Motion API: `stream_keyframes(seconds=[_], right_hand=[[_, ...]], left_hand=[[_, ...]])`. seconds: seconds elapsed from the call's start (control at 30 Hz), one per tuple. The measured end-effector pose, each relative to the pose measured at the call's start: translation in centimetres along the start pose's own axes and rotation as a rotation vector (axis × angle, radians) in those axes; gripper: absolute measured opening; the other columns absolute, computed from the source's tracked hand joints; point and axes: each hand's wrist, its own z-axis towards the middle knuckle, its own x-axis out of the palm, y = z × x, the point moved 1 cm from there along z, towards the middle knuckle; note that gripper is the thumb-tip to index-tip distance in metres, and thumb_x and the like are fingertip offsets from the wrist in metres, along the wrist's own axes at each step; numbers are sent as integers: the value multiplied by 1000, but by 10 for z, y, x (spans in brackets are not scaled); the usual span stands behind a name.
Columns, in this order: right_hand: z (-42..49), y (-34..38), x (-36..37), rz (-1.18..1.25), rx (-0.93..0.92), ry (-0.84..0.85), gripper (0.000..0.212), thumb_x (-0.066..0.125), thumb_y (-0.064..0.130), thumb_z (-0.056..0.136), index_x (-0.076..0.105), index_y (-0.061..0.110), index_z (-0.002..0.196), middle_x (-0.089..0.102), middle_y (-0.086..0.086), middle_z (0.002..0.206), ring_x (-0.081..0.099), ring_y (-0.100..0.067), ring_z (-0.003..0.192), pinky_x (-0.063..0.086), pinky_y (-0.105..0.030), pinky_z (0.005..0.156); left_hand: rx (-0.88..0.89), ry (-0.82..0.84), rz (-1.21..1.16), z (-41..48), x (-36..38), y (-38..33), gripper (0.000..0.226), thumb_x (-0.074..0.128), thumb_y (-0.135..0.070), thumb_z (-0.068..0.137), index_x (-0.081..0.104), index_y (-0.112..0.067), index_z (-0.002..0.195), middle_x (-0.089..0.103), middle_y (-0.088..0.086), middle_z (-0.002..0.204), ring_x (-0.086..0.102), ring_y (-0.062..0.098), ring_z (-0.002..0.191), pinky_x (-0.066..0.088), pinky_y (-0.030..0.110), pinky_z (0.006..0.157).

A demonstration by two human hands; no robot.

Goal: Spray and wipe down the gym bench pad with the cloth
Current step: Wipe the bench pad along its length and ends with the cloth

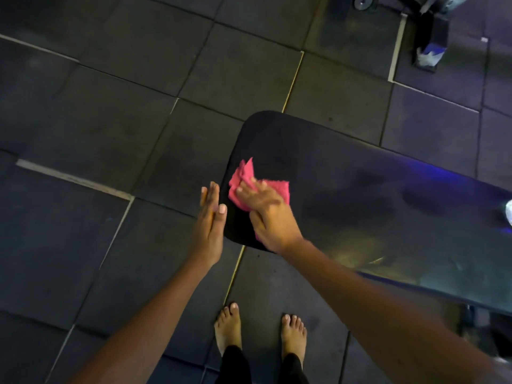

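The black gym bench pad (pixel 346 173) runs from the middle of the view out to the right edge, its rounded end nearest me. A pink cloth (pixel 245 176) lies on that rounded end. My right hand (pixel 266 212) presses flat on the cloth, fingers spread over it. My left hand (pixel 210 220) is held flat and empty just off the pad's left edge, fingers together and straight. The pad surface shows dull wet-looking patches toward the right. No spray bottle can be made out for certain.
Dark rubber floor tiles (pixel 110 120) with pale seams surround the bench. My bare feet (pixel 260 331) stand just below the pad's end. Gym equipment with a weight plate (pixel 432 37) sits at the top right. A bright whitish object (pixel 509 212) shows at the right edge on the pad.
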Motion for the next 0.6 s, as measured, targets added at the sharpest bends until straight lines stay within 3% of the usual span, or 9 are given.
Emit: stream_keyframes(seconds=[0.1,0.2,0.27,0.4,0.47,0.5,0.53,0.6], right_hand=[[-21,13,15,14,-60,105,56,35,15,82,58,9,133,52,-9,143,40,-24,139,19,-32,120],[-32,22,16,70,-61,111,50,39,13,81,67,7,122,65,-9,128,49,-24,131,22,-26,117],[-32,28,8,96,-89,113,48,38,12,79,71,4,113,69,-11,120,50,-19,124,24,-22,113],[0,28,-35,116,-58,-14,49,34,14,79,70,1,109,71,-16,110,57,-19,107,36,-28,104],[36,11,-57,95,39,-131,49,34,13,83,65,0,120,67,-19,118,60,-23,114,38,-30,105],[56,-2,-64,62,81,-159,50,35,8,84,60,0,126,62,-19,127,55,-28,123,32,-32,111],[73,-13,-67,39,119,-159,52,36,4,83,57,0,131,56,-19,136,48,-30,131,25,-31,115],[99,-32,-61,29,186,-102,52,40,-2,86,52,4,137,47,-18,145,40,-32,138,18,-27,115]], left_hand=[[-36,-12,-77,1,-3,0,87,25,-75,85,24,-14,149,17,-13,155,3,-3,144,9,28,121],[-71,8,-181,-2,-6,-1,95,27,-85,77,27,-21,146,22,-21,150,8,-12,141,11,29,120],[-94,28,-232,-6,-10,-4,100,30,-88,73,31,-20,146,25,-17,151,9,-12,141,12,27,120],[-61,67,-235,-6,-28,-10,99,29,-88,74,36,-19,145,29,-18,152,9,-8,143,14,19,117],[-73,95,-206,-2,-35,-17,94,29,-82,78,34,-18,146,24,-34,143,7,-11,141,13,3,108],[-102,115,-200,-1,-36,-22,86,29,-75,82,33,-19,147,21,-41,136,6,-12,140,12,-4,102],[-129,121,-197,0,-34,-24,78,28,-67,85,32,-19,147,20,-45,131,6,-10,140,12,-6,99],[-143,97,-200,3,-27,-28,69,27,-57,89,32,-21,147,18,-48,126,6,-6,142,12,2,106]])
